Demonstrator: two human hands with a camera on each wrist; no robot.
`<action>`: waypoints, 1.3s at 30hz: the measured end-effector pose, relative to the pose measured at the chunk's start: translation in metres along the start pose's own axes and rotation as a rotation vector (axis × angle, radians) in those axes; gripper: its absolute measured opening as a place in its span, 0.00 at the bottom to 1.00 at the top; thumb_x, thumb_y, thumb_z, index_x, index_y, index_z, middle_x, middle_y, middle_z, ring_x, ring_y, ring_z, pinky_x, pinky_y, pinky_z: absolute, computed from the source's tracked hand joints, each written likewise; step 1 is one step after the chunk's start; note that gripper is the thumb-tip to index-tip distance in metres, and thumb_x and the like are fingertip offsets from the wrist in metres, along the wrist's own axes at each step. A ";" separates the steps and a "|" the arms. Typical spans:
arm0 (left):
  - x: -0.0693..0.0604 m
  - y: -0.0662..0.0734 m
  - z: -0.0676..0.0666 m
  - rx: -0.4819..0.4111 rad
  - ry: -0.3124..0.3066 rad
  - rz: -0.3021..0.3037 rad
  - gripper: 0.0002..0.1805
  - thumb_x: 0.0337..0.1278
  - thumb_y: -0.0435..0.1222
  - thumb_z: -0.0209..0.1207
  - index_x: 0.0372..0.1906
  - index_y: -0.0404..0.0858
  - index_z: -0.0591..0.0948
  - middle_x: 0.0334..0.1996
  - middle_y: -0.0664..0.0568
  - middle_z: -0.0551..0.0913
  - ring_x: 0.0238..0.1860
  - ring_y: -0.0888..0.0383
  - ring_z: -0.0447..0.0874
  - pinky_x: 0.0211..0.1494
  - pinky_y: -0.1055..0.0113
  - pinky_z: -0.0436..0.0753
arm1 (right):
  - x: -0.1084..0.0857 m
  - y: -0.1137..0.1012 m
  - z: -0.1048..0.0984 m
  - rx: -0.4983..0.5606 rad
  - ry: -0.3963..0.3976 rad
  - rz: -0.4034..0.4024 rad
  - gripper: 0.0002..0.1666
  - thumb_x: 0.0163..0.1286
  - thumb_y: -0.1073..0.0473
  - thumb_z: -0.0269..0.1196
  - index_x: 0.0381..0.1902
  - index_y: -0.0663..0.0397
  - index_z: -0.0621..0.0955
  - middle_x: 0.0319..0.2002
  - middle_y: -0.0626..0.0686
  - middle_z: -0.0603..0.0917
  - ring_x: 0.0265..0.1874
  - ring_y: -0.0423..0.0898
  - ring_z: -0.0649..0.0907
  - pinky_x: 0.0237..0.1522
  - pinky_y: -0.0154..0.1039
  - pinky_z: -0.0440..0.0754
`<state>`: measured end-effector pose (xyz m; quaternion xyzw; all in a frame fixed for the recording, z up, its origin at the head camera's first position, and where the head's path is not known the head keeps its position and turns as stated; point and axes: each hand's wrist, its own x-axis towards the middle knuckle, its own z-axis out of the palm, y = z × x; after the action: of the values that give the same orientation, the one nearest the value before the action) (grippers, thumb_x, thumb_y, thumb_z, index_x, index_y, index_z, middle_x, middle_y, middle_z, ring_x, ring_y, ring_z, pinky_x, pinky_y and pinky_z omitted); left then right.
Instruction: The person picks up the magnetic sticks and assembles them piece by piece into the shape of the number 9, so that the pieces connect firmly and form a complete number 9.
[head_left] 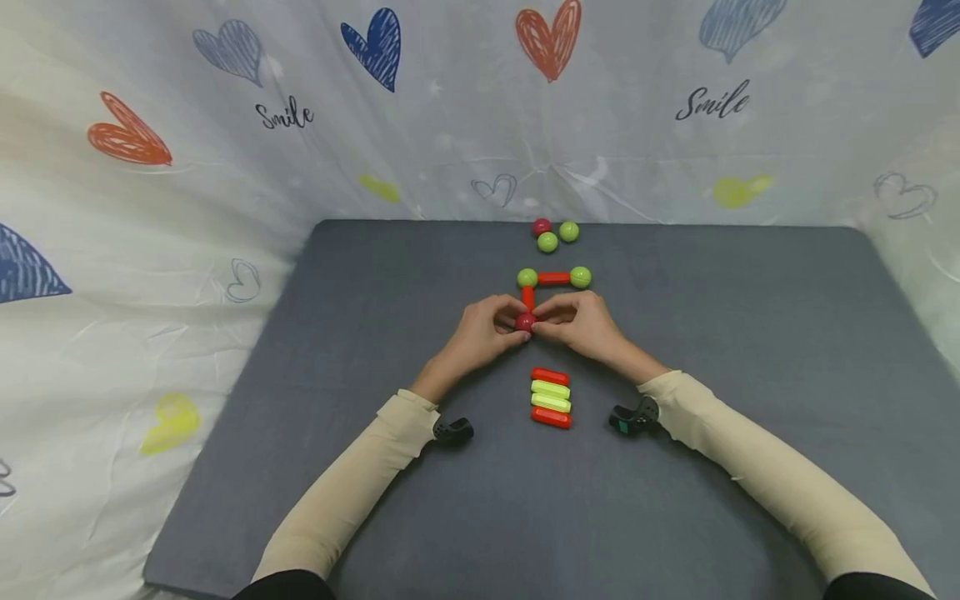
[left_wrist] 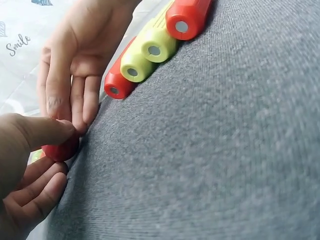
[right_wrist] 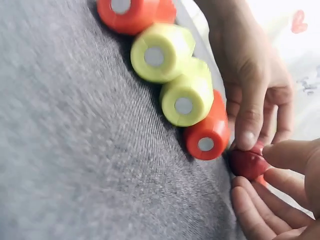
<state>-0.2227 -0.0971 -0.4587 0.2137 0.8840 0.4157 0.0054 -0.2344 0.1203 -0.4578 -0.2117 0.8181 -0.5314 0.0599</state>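
A dark red ball (head_left: pixel 525 322) sits at the near end of a red magnetic rod (head_left: pixel 528 298). My left hand (head_left: pixel 482 332) pinches this ball from the left between thumb and fingers. From the other side, my right hand (head_left: pixel 583 325) grips it too, its fingertips against the ball in the right wrist view. At its far end the rod meets a green ball (head_left: pixel 527 277). A second red rod (head_left: pixel 554 277) runs right from there to another green ball (head_left: pixel 581 277), forming a corner. Fingers partly cover the red ball.
Nearer the person lies a row of loose rods, red (head_left: pixel 551 417) and yellow-green (head_left: pixel 551 389), with silvery ends. Loose balls, one red (head_left: pixel 541 227) and two green (head_left: pixel 547 242), sit at the grey table's (head_left: pixel 420 258) back edge. A printed curtain (head_left: pixel 450 125) hangs behind.
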 end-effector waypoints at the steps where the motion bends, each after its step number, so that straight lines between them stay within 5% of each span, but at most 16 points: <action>1: 0.001 0.000 0.000 0.003 0.005 0.000 0.18 0.54 0.35 0.73 0.50 0.40 0.83 0.43 0.52 0.84 0.41 0.61 0.84 0.42 0.71 0.82 | -0.002 -0.001 -0.002 0.000 -0.011 0.006 0.12 0.62 0.57 0.75 0.42 0.55 0.89 0.37 0.51 0.89 0.34 0.45 0.88 0.33 0.33 0.82; 16: 0.004 -0.002 -0.006 -0.016 0.030 0.017 0.18 0.53 0.35 0.74 0.49 0.41 0.84 0.41 0.53 0.84 0.40 0.61 0.84 0.41 0.71 0.82 | -0.037 -0.033 -0.013 -0.293 -0.322 -0.075 0.10 0.61 0.55 0.74 0.39 0.53 0.89 0.30 0.43 0.86 0.27 0.38 0.83 0.31 0.36 0.83; 34: -0.001 -0.004 -0.004 -0.014 0.034 -0.007 0.18 0.53 0.35 0.74 0.50 0.41 0.84 0.42 0.52 0.84 0.41 0.61 0.84 0.43 0.69 0.82 | -0.041 -0.038 -0.012 -0.344 -0.380 -0.056 0.06 0.62 0.62 0.73 0.37 0.54 0.89 0.28 0.42 0.86 0.26 0.36 0.83 0.30 0.35 0.82; 39: -0.002 -0.005 -0.004 -0.014 0.035 -0.016 0.18 0.53 0.35 0.74 0.50 0.40 0.85 0.42 0.52 0.84 0.41 0.60 0.84 0.43 0.69 0.82 | -0.042 -0.043 -0.009 -0.472 -0.378 -0.085 0.07 0.60 0.62 0.74 0.37 0.53 0.89 0.30 0.42 0.86 0.26 0.36 0.81 0.31 0.36 0.81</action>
<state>-0.2237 -0.1035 -0.4600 0.1991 0.8828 0.4255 -0.0050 -0.1873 0.1302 -0.4209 -0.3488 0.8837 -0.2798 0.1379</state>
